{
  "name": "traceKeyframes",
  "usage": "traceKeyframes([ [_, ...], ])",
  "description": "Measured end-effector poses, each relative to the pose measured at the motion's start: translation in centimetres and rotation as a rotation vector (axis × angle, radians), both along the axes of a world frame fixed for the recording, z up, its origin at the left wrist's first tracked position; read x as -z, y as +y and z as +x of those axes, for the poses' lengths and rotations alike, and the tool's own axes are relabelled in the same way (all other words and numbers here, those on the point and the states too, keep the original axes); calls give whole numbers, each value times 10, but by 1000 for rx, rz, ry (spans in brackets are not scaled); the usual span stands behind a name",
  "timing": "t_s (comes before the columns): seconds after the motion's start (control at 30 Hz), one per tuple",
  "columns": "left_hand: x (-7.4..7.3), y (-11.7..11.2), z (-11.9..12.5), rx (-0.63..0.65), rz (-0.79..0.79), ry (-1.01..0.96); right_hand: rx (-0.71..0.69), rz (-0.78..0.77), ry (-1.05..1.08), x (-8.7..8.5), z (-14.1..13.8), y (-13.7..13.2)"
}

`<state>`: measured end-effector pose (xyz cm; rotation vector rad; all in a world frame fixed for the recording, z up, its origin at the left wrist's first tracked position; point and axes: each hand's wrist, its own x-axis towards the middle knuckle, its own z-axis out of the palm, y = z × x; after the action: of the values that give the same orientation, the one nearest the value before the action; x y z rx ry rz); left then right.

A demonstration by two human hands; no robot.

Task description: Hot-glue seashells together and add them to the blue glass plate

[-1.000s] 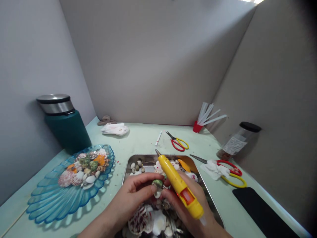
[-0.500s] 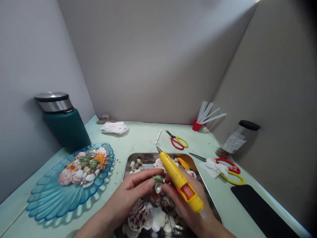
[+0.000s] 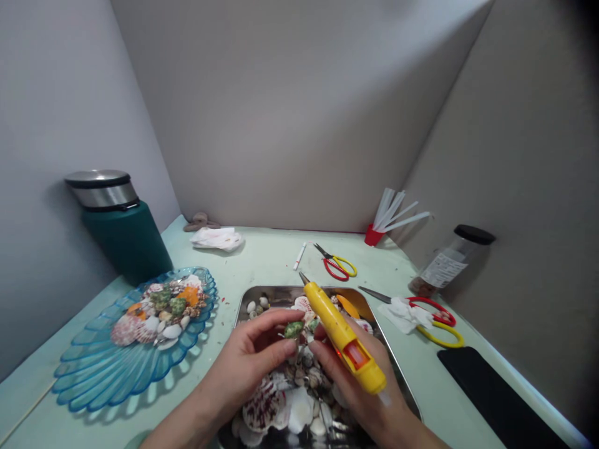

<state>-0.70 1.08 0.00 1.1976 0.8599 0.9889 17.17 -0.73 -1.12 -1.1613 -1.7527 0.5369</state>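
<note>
My left hand (image 3: 253,358) pinches a small green shell (image 3: 294,329) between thumb and fingers, above a metal tray (image 3: 397,380) filled with several shells. My right hand (image 3: 355,380) is wrapped round a yellow glue gun (image 3: 344,338), whose metal nozzle points up and away, towards the back of the table. The fingertips of both hands meet at the green shell. A large red-and-white scallop shell (image 3: 264,405) lies in the tray below my left hand.
A blue shell-shaped glass dish (image 3: 98,374) with several glued shells sits at the left. Behind it stands a green flask (image 3: 124,234). Two scissors (image 3: 337,266) (image 3: 433,319), a tissue (image 3: 405,313), a red cup of glue sticks (image 3: 381,227), a jar (image 3: 447,265) and a black phone (image 3: 491,399) lie to the right.
Both hands have risen a little over the tray. The green shell is now held by my left fingers alone, slightly left of the glue gun.
</note>
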Motion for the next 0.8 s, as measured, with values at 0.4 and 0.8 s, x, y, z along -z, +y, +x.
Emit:
traceKeyframes([
  [0.4, 2, 1, 2, -124, -38, 9, 37, -114, 80, 7, -1, -1],
  [0.8, 6, -2, -2, 54, 18, 61, 18, -59, 61, 3, -1, -1],
])
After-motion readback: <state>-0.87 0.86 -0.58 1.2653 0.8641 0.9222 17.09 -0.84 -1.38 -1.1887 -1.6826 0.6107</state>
